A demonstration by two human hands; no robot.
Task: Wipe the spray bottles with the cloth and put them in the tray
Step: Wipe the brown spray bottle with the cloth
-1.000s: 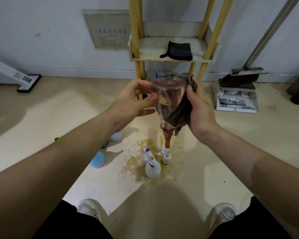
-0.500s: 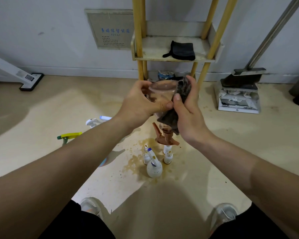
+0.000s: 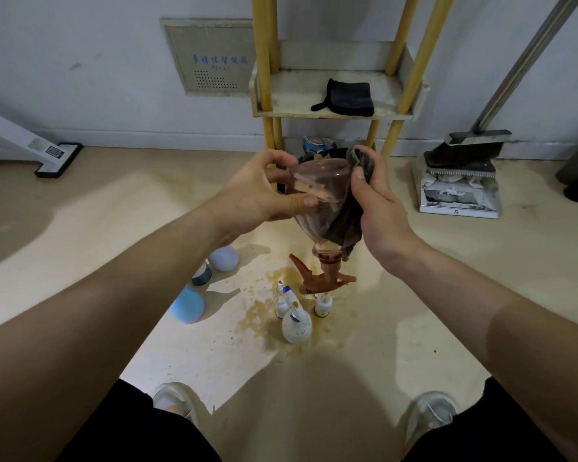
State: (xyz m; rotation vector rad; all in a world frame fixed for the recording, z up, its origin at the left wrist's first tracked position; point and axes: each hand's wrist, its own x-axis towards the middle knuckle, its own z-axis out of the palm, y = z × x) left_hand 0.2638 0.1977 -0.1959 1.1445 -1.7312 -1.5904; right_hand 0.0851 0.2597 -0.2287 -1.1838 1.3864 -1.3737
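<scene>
Head cam is showing just one bottle getting wiped so far. Left hand is gripping the brownish clear spray bottle upside down by its fat end, up in the air, while right hand is pinching the dark cloth against its side. Tray on the yellow rack is holding only a folded black rag, no bottles. I'm guessing the white bottles standing on the stained floor and the blue ones lying nearby are all waiting their turn.

Your spray bottle is clear, glossy, brown-tinted plastic with a matt brown trigger head. Your cloth looks dark, soft and matt. The white bottles are smooth, stained plastic on a smooth, blotched floor.
</scene>
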